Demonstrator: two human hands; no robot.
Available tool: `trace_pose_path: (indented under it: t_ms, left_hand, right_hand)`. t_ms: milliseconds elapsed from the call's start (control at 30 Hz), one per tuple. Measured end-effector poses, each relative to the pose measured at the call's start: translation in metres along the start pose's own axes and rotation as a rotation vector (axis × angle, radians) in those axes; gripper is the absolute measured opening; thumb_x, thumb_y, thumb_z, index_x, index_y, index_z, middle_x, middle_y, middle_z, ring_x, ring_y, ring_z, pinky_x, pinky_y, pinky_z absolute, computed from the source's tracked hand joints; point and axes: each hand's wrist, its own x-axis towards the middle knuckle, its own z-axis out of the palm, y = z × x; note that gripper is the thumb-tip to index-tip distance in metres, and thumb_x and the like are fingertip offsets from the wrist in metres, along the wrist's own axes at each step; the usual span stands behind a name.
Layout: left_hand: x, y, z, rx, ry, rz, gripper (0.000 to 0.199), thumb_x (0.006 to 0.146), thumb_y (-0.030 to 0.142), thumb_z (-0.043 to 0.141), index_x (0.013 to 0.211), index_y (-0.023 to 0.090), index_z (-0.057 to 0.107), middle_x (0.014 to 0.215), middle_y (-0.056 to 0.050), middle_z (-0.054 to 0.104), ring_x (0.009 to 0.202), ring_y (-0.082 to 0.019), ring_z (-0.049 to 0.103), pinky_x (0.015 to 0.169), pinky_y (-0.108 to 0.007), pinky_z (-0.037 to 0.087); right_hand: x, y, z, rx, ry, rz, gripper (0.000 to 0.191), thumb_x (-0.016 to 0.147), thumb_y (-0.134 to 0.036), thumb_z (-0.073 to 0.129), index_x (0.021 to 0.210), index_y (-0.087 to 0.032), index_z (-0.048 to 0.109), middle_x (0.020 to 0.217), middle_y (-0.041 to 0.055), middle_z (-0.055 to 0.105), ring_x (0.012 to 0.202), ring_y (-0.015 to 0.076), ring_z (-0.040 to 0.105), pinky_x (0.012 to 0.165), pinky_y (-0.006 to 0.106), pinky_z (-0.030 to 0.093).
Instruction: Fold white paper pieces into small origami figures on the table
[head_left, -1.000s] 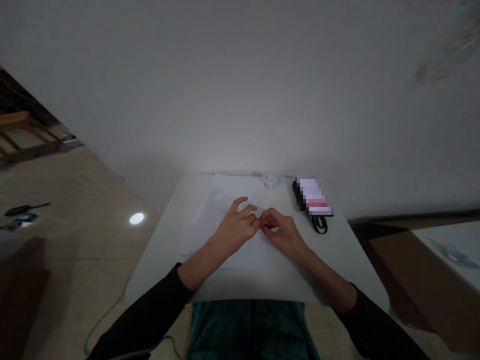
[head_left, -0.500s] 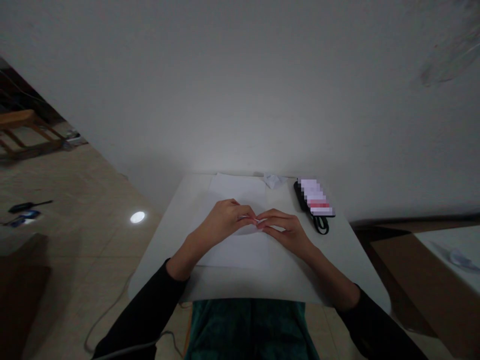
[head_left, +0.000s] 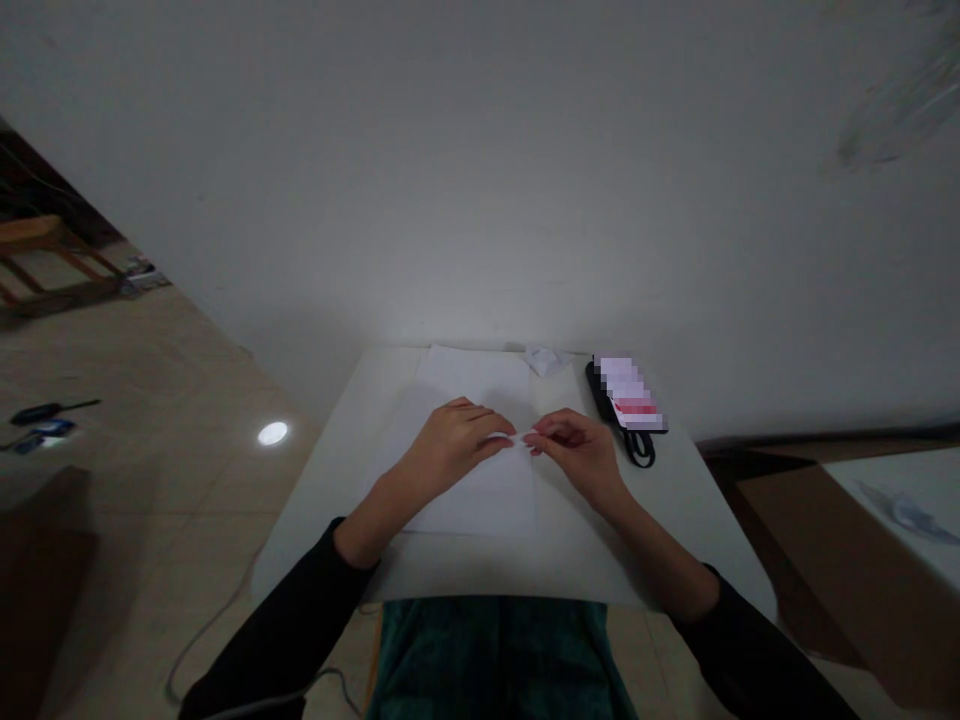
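Observation:
Between my two hands is a small white piece of folded paper (head_left: pixel 519 440), mostly covered by the fingers. My left hand (head_left: pixel 461 440) pinches it from the left side, thumb below and fingers above. From the right, my right hand (head_left: pixel 577 448) pinches its other end between thumb and forefinger, with the remaining fingers curled. Both hands are raised over white paper sheets (head_left: pixel 469 505) lying flat on the white table (head_left: pixel 337 480). The exact shape of the folded piece is too small to make out.
Behind the hands, a crumpled white paper (head_left: pixel 546 360) lies at the table's back edge. A phone (head_left: pixel 634 395) with a blurred screen rests at the back right beside a black strap (head_left: pixel 640 450). The wall (head_left: pixel 480 200) rises directly behind the table.
My right hand has shifted its grip, its fingers now curled in and a little farther from the left fingertips. More of the white paper shows between the hands.

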Motion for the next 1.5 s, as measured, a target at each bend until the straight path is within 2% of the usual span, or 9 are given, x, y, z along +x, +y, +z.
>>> trace_pose_path:
  t_ms: [100, 267, 333, 400, 500, 767, 1000, 1233, 1500]
  left_hand:
    - [0.000, -0.001, -0.004, -0.040, 0.182, -0.076, 0.022, 0.087, 0.037, 0.063, 0.104, 0.022, 0.064, 0.101, -0.004, 0.072, 0.093, -0.018, 0.067, 0.086, -0.033, 0.046]
    - [0.002, -0.017, -0.007, -0.430, 0.772, -0.389, 0.077, 0.072, 0.055, 0.073, 0.136, 0.028, 0.040, 0.139, -0.014, 0.050, 0.121, -0.026, 0.054, 0.094, -0.042, 0.048]
    - [0.002, -0.021, 0.005, -0.776, 0.751, -0.450, 0.073, 0.078, 0.062, 0.061, 0.138, 0.027, 0.038, 0.135, -0.016, 0.054, 0.115, -0.025, 0.059, 0.088, -0.041, 0.052]
    - [0.003, -0.016, 0.024, -0.994, 0.563, -0.512, 0.076, 0.070, 0.062, 0.069, 0.131, 0.021, 0.049, 0.126, -0.017, 0.061, 0.106, -0.026, 0.064, 0.080, -0.038, 0.055]
    - [0.005, 0.003, 0.049, -1.058, 0.285, -0.661, 0.050, 0.064, 0.048, 0.079, 0.098, 0.013, 0.069, 0.101, -0.013, 0.072, 0.087, -0.024, 0.068, 0.072, -0.034, 0.056]
    - [0.006, 0.020, 0.047, -1.040, 0.508, -0.796, 0.034, 0.059, 0.043, 0.082, 0.064, 0.014, 0.066, 0.064, -0.005, 0.070, 0.054, -0.014, 0.061, 0.050, -0.026, 0.049]
    - [0.006, 0.024, 0.042, -1.140, 0.485, -0.733, 0.035, 0.067, 0.044, 0.078, 0.065, 0.014, 0.059, 0.051, -0.001, 0.063, 0.039, -0.008, 0.050, 0.040, -0.021, 0.038]
    - [0.004, 0.031, 0.040, -1.113, 0.452, -0.770, 0.029, 0.059, 0.038, 0.083, 0.063, 0.014, 0.069, 0.062, -0.006, 0.072, 0.053, -0.016, 0.065, 0.045, -0.023, 0.047]
    - [0.002, 0.033, 0.047, -1.252, 0.510, -0.796, 0.026, 0.063, 0.035, 0.083, 0.072, 0.013, 0.073, 0.070, -0.007, 0.075, 0.063, -0.018, 0.071, 0.062, -0.026, 0.059]
  right_hand:
    - [-0.001, -0.007, 0.002, 0.047, 0.079, -0.019, 0.037, 0.064, -0.034, 0.084, 0.062, -0.021, 0.049, 0.066, -0.0009, 0.067, 0.057, 0.0142, 0.065, 0.057, 0.030, 0.061]
    - [0.003, -0.010, -0.002, 0.155, 0.295, -0.100, 0.042, 0.068, -0.031, 0.081, 0.059, -0.021, 0.041, 0.069, -0.0012, 0.064, 0.061, 0.0159, 0.068, 0.056, 0.031, 0.062]
    - [0.005, -0.009, -0.003, 0.241, 0.353, -0.086, 0.041, 0.068, -0.031, 0.081, 0.062, -0.021, 0.042, 0.068, -0.0024, 0.062, 0.062, 0.0162, 0.069, 0.057, 0.031, 0.062]
    - [0.005, -0.007, -0.002, 0.297, 0.373, -0.060, 0.041, 0.069, -0.031, 0.081, 0.064, -0.021, 0.042, 0.068, -0.0030, 0.061, 0.062, 0.0155, 0.069, 0.059, 0.030, 0.062]
    - [0.002, -0.005, 0.005, 0.303, 0.343, -0.022, 0.040, 0.069, -0.032, 0.081, 0.064, -0.021, 0.042, 0.070, -0.0025, 0.063, 0.062, 0.0156, 0.070, 0.061, 0.031, 0.063]
    - [-0.012, -0.013, 0.014, 0.144, 0.113, -0.052, 0.032, 0.068, -0.031, 0.082, 0.086, -0.022, 0.057, 0.061, -0.0035, 0.068, 0.057, 0.0192, 0.071, 0.057, 0.031, 0.062]
    - [-0.017, -0.012, 0.013, 0.109, 0.033, -0.135, 0.022, 0.074, -0.028, 0.078, 0.086, -0.021, 0.061, 0.068, -0.0005, 0.072, 0.059, 0.0185, 0.072, 0.055, 0.029, 0.061]
    - [-0.015, -0.020, 0.015, 0.193, 0.157, -0.162, 0.032, 0.072, -0.024, 0.080, 0.084, -0.024, 0.050, 0.061, -0.0073, 0.067, 0.054, 0.0167, 0.070, 0.050, 0.026, 0.059]
    - [-0.021, -0.011, 0.009, -0.096, 0.171, -0.402, 0.011, 0.076, -0.016, 0.075, 0.082, -0.024, 0.072, 0.081, 0.0001, 0.073, 0.070, 0.0151, 0.071, 0.062, 0.027, 0.060]
